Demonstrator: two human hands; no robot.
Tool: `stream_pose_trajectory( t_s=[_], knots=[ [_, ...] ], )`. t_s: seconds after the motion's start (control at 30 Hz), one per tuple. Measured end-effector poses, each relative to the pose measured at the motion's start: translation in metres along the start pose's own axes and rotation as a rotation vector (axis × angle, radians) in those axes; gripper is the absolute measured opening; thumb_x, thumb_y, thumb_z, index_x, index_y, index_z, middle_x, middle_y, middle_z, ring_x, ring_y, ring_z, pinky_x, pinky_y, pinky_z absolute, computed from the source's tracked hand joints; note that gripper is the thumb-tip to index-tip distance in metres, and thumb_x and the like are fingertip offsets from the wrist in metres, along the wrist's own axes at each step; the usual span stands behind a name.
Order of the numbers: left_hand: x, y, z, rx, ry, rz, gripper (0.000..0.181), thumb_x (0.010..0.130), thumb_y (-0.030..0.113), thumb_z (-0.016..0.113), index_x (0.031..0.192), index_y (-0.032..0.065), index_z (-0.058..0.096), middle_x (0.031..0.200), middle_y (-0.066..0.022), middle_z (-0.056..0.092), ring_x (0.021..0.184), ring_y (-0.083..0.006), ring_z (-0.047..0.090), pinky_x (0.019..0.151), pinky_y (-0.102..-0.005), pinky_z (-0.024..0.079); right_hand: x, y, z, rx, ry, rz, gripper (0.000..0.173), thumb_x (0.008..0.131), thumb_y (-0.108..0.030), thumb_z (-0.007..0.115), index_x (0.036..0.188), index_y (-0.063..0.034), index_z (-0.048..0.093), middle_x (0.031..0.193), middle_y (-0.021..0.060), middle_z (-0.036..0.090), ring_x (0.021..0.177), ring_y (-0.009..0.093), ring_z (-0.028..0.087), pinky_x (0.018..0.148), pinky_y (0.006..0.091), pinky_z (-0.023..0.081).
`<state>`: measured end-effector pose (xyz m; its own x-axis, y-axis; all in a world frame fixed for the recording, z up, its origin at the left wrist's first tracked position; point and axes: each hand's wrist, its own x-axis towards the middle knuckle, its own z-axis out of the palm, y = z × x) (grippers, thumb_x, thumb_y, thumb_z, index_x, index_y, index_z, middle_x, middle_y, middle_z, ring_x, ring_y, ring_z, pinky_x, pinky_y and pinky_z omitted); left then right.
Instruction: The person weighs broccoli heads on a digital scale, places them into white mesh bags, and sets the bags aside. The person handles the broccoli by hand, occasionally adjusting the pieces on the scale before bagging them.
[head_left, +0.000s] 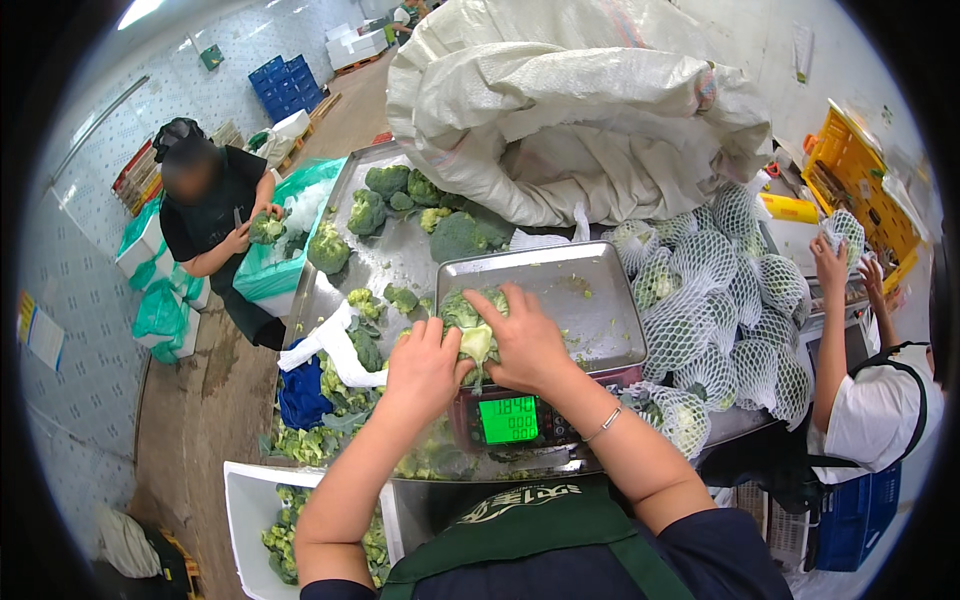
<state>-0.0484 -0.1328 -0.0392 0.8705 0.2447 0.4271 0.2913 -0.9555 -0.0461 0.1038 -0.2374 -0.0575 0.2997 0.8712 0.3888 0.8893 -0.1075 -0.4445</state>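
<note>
A broccoli head (472, 307) lies at the left edge of the steel weighing tray (600, 352), its pale cut stalk facing up. Around its right side curl the fingers of my right hand (529, 341). My left hand (424, 364) holds it from the other side, thumb near the stalk. Below the tray, the digital scale (469, 420) shows a lit green display with digits. Loose broccoli florets (401, 298) and a white mesh sleeve (337, 337) lie left of my hands.
Net-wrapped broccoli heads (705, 277) are piled at right, beside a co-worker's hands (829, 262). A big woven sack (570, 82) stands behind the tray. Bare broccoli heads (465, 236) sit at back left. Below left stands a white foam box (240, 517) of trimmings; another person (217, 195) works beyond the table.
</note>
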Motion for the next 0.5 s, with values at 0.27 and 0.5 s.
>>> stream_pose_trajectory(
  t_s=[0.27, 0.5],
  knots=[
    [-0.054, -0.004, 0.008, -0.113, -0.501, -0.422, 0.043, 0.09, 0.041, 0.057, 0.071, 0.0038, 0.065, 0.072, -0.02, 0.066, 0.073, -0.0389, 0.066, 0.065, -0.0497, 0.051, 0.014, -0.033, 0.022, -0.111, -0.09, 0.096, 0.086, 0.065, -0.024, 0.078, 0.143, -0.0222, 0.043, 0.129, 0.0257, 0.046, 0.116, 0.042, 0.052, 0.082, 0.0459, 0.056],
    [-0.145, -0.046, -0.067, 0.281, -0.892, -0.36, 0.031, 0.084, 0.035, 0.071, 0.098, 0.0074, 0.07, 0.095, -0.013, 0.07, 0.085, -0.0303, 0.068, 0.073, -0.0407, 0.054, -0.011, 0.014, -0.011, 0.03, 0.014, -0.037, 0.092, 0.068, -0.037, 0.075, 0.149, -0.0141, 0.038, 0.14, 0.0325, 0.04, 0.12, 0.05, 0.049, 0.101, 0.0533, 0.043]
  ],
)
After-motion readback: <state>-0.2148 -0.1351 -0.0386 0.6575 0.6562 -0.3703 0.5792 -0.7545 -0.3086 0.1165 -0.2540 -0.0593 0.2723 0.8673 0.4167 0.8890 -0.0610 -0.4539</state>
